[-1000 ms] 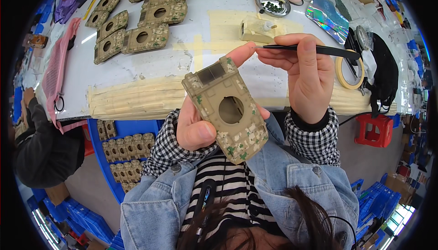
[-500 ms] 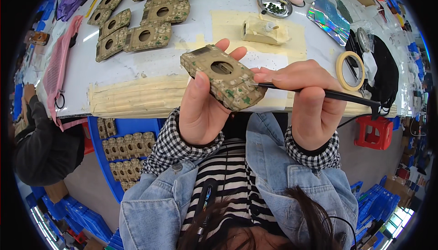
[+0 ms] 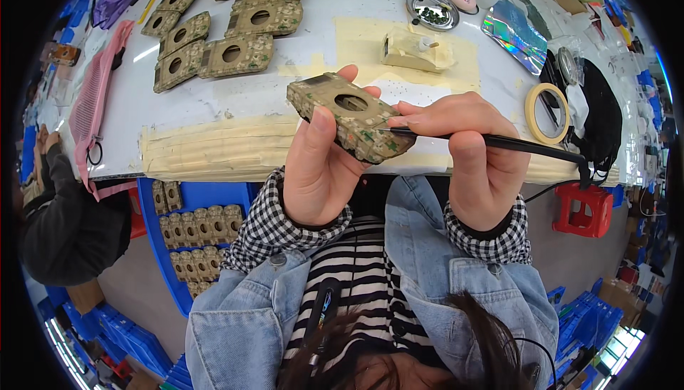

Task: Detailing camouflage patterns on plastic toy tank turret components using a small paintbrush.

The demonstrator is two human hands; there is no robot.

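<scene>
Left grip (image 3: 319,165) pinches a camouflage model-tank hull (image 3: 358,123); right grip (image 3: 488,162) pinches black tweezers (image 3: 511,143). A slip might scratch the hull, left of the right grip.

Tank shell (image 3: 356,123): matt plastic
Tweezers (image 3: 514,145): smooth, low sheen
Dish (image 3: 440,2), one o'clock: shiny metal
Pouch (image 3: 514,35), two o'clock: glossy film
Stool (image 3: 584,192), three o'clock: smooth plastic
</scene>
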